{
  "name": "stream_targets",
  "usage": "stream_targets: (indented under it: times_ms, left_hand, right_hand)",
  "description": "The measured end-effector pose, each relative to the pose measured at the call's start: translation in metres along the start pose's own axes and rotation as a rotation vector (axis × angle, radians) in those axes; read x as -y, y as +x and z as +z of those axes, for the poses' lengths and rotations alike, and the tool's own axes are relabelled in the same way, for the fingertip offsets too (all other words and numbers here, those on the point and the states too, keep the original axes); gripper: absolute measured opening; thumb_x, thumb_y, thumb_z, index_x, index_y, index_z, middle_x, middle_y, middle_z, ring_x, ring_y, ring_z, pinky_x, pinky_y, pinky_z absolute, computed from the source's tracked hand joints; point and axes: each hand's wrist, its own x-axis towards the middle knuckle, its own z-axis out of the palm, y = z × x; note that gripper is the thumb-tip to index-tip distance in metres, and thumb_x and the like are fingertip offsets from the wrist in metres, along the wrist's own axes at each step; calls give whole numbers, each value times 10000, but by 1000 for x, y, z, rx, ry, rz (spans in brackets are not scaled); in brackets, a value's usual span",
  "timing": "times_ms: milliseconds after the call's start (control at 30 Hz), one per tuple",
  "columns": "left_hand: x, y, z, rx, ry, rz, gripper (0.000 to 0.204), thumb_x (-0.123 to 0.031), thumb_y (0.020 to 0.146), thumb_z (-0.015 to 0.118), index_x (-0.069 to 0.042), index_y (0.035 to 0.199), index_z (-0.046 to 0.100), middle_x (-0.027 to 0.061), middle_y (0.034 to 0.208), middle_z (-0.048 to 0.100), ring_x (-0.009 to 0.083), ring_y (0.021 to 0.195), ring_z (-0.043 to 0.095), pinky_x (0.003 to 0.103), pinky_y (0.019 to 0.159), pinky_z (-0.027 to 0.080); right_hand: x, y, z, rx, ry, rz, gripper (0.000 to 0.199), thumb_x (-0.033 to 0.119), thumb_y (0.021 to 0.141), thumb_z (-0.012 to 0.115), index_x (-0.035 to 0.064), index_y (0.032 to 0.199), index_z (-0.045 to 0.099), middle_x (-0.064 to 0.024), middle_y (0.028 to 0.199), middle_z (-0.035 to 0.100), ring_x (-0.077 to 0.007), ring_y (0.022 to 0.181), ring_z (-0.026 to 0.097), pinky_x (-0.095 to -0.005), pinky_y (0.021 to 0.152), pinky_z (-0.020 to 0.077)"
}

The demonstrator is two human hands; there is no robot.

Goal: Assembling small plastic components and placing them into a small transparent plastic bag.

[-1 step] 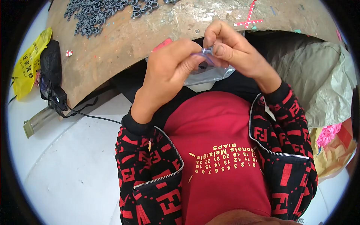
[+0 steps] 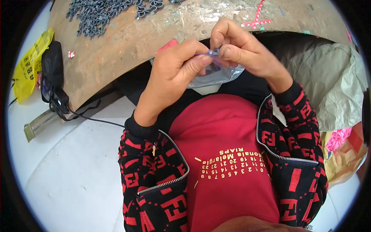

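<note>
Both hands meet above a clear plastic bag (image 2: 216, 75). The left hand (image 2: 176, 71) and right hand (image 2: 241, 48) pinch a small purple piece (image 2: 211, 53), possibly plastic, between pressed fingers. Grey parts (image 2: 104, 13) lie piled on the wooden surface (image 2: 127, 42).

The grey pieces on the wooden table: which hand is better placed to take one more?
Probably the left hand: the pile of grey pieces lies up on its side. The right hand is farther. Both pinch a small purple piece.

hands (image 2: 208, 58): 2 | clear plastic bag (image 2: 216, 75): 1 | yellow bag (image 2: 29, 65): 1
</note>
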Motion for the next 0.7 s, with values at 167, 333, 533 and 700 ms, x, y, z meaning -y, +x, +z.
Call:
stream_targets:
  times_ms: [167,333,533,700]
  left_hand:
    - [12,-1,-6,232,-647,-294,164,-176,911,513,-34,848,565,-21,635,526,33,517,415,174,477,337]
    - [14,-4,3,36,-402,-223,147,-158,904,521,-29,854,567,-15,645,533,39,527,433,189,471,355]
    - [15,3,-3,-106,403,374,105,-64,793,616,-24,882,578,81,688,551,201,602,556,285,516,424]
    - [11,-1,-3,-77,298,218,82,-68,805,605,-34,874,578,77,682,554,187,558,533,269,499,410]
  right_hand:
    - [31,17,-8,272,-501,-148,272,284,878,574,47,911,446,10,797,429,-73,723,419,-199,641,355]
    - [5,13,-6,145,-227,-45,293,306,884,563,62,922,406,12,772,403,-60,670,400,-189,589,340]
    - [-32,5,18,-80,189,-53,333,396,885,535,101,918,385,17,803,396,-45,628,354,-167,530,281]
    - [-23,7,10,23,256,32,337,399,888,531,97,908,383,29,777,367,-46,631,345,-175,544,288]
